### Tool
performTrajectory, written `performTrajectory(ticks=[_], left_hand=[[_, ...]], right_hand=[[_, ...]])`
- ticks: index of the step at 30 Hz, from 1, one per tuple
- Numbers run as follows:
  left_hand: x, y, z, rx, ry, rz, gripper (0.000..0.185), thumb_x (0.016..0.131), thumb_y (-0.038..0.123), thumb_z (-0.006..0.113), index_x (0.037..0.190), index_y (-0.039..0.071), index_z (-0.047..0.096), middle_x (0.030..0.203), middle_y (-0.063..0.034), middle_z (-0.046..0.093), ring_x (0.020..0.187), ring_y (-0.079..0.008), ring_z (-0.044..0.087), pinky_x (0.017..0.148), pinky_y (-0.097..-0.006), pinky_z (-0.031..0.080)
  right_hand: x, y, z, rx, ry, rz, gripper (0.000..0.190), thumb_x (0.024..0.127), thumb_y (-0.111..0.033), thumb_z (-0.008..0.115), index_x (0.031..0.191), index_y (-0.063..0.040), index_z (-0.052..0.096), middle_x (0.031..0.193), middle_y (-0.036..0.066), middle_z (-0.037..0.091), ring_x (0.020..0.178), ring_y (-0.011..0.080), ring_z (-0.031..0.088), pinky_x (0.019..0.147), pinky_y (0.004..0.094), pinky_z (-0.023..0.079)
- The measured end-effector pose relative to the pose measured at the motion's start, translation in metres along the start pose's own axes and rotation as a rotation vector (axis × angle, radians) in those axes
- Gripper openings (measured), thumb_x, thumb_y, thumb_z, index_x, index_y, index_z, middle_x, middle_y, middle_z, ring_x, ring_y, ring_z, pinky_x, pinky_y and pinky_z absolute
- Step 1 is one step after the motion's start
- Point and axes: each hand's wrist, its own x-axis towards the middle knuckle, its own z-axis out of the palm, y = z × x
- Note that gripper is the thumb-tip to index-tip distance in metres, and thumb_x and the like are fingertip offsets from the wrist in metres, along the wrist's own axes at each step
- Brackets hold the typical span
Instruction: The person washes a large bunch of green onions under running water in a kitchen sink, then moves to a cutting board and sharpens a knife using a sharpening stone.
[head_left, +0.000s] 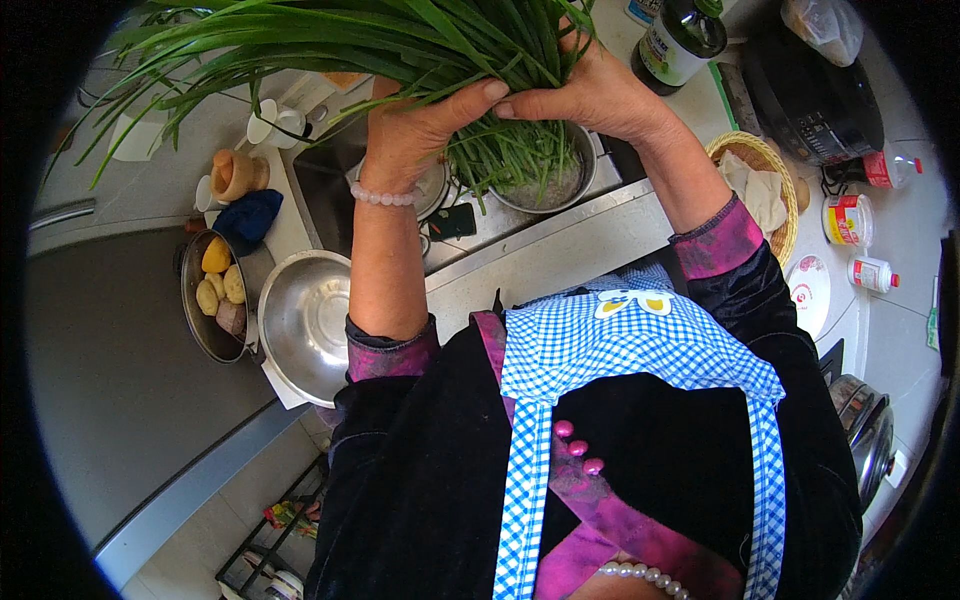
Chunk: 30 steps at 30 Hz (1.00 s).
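Observation:
A large bunch of long green leaves, seemingly garlic chives (450, 45), is gripped by both my hands near the top of the view. My left hand (420, 131) holds it from the left, a pale bead bracelet on the wrist. My right hand (592, 90) clasps it from the right, and the two thumbs nearly touch. The fingers behind the leaves are hidden. Below my hands the lower part of the bunch hangs over a round metal basin (577, 180) at the sink. Whether its ends touch the basin's bottom, I cannot tell.
A steel bowl (300, 322) and a pot of potatoes and other pieces (251, 259) stand at the left. Near the right arm are a wicker basket (784, 217) with cloth, a dark bottle (675, 52) and a black cooker (817, 105). The counter edge (555, 240) runs before me.

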Motion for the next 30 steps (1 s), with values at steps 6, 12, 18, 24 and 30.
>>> performTrajectory(ticks=[6,12,18,24,30], left_hand=[[0.0,0.001,-0.006,-0.018,-0.015,0.049,0.042,0.067,0.005,0.079,0.105,0.0,0.06,0.098,-0.0069,0.065,0.088,-0.0149,0.062,0.079,-0.0271,0.051],[-0.001,0.003,-0.008,-0.042,-0.013,0.044,0.042,0.068,0.004,0.078,0.106,0.0,0.059,0.098,-0.0069,0.065,0.089,-0.0151,0.062,0.079,-0.027,0.05],[-0.002,0.004,-0.012,-0.014,-0.002,0.035,0.044,0.067,0.005,0.079,0.106,0.001,0.059,0.099,-0.0067,0.065,0.089,-0.0154,0.061,0.079,-0.0272,0.05],[-0.001,0.003,-0.015,-0.056,-0.004,0.049,0.043,0.068,0.005,0.078,0.106,0.001,0.059,0.099,-0.0062,0.064,0.089,-0.0154,0.061,0.079,-0.0272,0.05],[-0.001,0.002,-0.015,-0.03,-0.026,0.027,0.042,0.068,0.004,0.078,0.106,0.001,0.059,0.099,-0.0064,0.064,0.089,-0.0153,0.061,0.079,-0.0273,0.05]], right_hand=[[0.004,-0.001,0.005,0.065,-0.016,0.0,0.044,0.068,-0.011,0.077,0.108,-0.005,0.06,0.098,0.003,0.063,0.092,0.0127,0.057,0.083,0.0273,0.045],[0.004,-0.001,0.009,0.065,0.013,0.014,0.046,0.068,-0.012,0.078,0.108,-0.005,0.059,0.1,0.003,0.062,0.094,0.0129,0.056,0.085,0.0273,0.045],[0.007,-0.001,0.011,0.045,-0.021,-0.027,0.046,0.068,-0.013,0.078,0.109,-0.005,0.059,0.1,0.003,0.062,0.094,0.0133,0.057,0.085,0.0275,0.045],[0.01,0.0,0.013,0.035,-0.033,-0.018,0.045,0.068,-0.012,0.078,0.108,-0.005,0.059,0.099,0.003,0.062,0.093,0.0134,0.057,0.083,0.0273,0.046],[0.008,0.0,0.013,0.026,-0.003,-0.008,0.046,0.068,-0.012,0.077,0.11,-0.004,0.058,0.099,0.003,0.062,0.093,0.0134,0.057,0.083,0.0273,0.046]])
